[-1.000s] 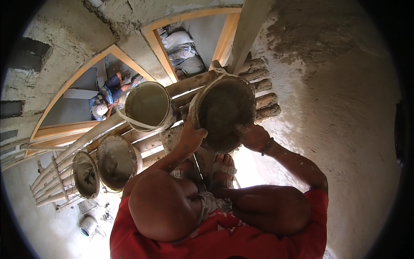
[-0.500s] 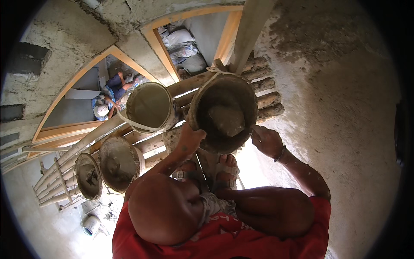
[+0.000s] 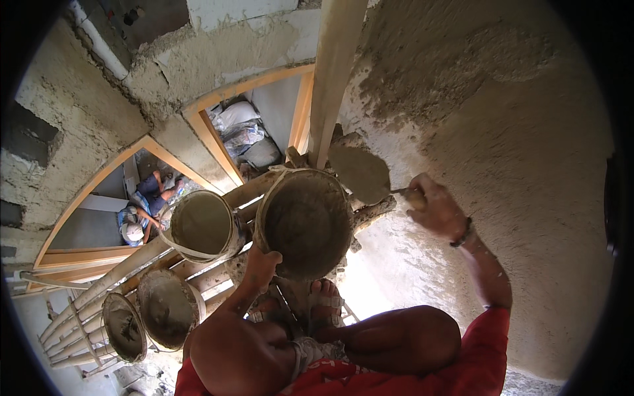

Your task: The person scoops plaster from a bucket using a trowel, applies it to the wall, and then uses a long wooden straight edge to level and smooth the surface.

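Plastering step: right hand (image 3: 436,210) fingers closed round the trowel (image 3: 362,173), loaded with mortar and raised beside the wall (image 3: 515,132). Left hand (image 3: 263,259) fingers curled on the rim of the mortar pan (image 3: 305,221), held over the scaffold poles (image 3: 132,264). Next move likely calls for pressing the load flat onto the wall.

Three other mortar-caked pans (image 3: 201,226) on pole scaffold (image 3: 119,280): one just left of centre, two lower left (image 3: 168,307), (image 3: 124,327), side by side, touching or nearly so. Rough grey plastered wall (image 3: 528,165) filling right half, darker patch at top. Upright wooden pole (image 3: 333,72) from top centre down. Two orange-framed openings (image 3: 211,142) in wall at left and centre. Stacked grey-white sacks (image 3: 241,135) seen through centre opening. Person in blue with light cap (image 3: 135,228) far below, seen through left opening. White pipe (image 3: 99,43) along wall, upper left
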A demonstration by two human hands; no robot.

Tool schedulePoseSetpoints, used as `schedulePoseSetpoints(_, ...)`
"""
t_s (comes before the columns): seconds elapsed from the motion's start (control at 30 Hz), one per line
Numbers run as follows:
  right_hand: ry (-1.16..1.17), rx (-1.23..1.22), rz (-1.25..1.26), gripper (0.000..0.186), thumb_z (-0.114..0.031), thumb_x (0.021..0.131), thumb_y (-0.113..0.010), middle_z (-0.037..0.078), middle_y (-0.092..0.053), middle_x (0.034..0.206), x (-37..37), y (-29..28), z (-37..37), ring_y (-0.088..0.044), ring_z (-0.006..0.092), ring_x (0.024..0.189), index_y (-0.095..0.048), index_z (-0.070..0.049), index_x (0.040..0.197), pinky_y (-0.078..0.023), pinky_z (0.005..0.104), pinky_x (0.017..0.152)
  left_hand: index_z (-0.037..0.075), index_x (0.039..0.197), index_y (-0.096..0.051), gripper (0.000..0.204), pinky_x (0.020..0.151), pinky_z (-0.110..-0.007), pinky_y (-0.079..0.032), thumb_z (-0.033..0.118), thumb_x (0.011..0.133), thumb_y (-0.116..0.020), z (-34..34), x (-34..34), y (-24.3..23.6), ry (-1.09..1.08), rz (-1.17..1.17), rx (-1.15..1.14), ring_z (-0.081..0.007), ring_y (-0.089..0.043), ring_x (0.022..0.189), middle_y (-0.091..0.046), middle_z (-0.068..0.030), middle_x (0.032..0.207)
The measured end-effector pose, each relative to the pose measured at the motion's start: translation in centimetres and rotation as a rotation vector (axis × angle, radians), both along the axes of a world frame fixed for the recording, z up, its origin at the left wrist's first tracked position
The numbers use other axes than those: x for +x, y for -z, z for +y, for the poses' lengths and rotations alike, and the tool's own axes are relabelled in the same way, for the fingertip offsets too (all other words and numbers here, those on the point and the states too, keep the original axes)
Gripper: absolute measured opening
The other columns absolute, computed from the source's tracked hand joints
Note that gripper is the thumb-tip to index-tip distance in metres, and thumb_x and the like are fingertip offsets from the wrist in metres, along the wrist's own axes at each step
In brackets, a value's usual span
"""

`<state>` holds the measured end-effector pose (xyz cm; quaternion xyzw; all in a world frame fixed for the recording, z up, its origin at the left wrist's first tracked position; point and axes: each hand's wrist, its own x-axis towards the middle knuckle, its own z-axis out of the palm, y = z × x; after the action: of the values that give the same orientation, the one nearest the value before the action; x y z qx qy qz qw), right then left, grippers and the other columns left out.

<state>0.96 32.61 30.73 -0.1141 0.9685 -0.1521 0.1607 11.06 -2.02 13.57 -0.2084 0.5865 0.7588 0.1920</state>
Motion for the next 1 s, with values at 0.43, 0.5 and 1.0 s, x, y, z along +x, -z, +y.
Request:
schedulePoseSetpoints(0.43,-0.019,0.208,0.387,0.040,-0.013,0.075,-0.071,0.010,-0.068,0.093,-6.8,-7.2,4.6,-0.066,0.0203,0.078,-0.056,-0.005,0.111,-0.056,0.0363,0.071,-0.002,0.128,-0.046,0.060,0.081,-0.033,-0.049,-0.006,0.068,-0.051,0.1,0.4,0.0,-0.047,0.014,-0.014,-0.0214,-0.059,0.094,-0.060,-0.0115,0.109)
schedulePoseSetpoints(0.5,-0.067,0.296,0.460,0.042,-0.013,0.073,-0.071,0.010,-0.068,0.093,-6.9,-7.8,5.5,-0.066,0.0208,0.078,-0.056,-0.006,0.112,-0.056,0.0357,0.072,-0.003,0.128,-0.046,0.060,0.081,-0.033,-0.049,-0.006,0.068,-0.051,0.5,0.1,0.1,-0.018,0.024,-0.015,-0.0217,-0.059,0.094,-0.060,-0.0116,0.109)
schedulePoseSetpoints(1.0,-0.400,-0.865,-0.250,0.045,-0.029,0.091,-0.064,0.012,-0.065,0.079,-8.7,-11.5,6.1,-0.061,0.0128,0.060,-0.057,0.003,0.121,-0.049,0.0250,0.043,-0.003,0.118,-0.052,0.050,0.057,-0.030,-0.049,0.000,0.068,-0.055,0.8,-0.2,-1.7,0.030,-0.135,-0.115,-0.0169,-0.058,0.067,-0.060,-0.0077,0.086)
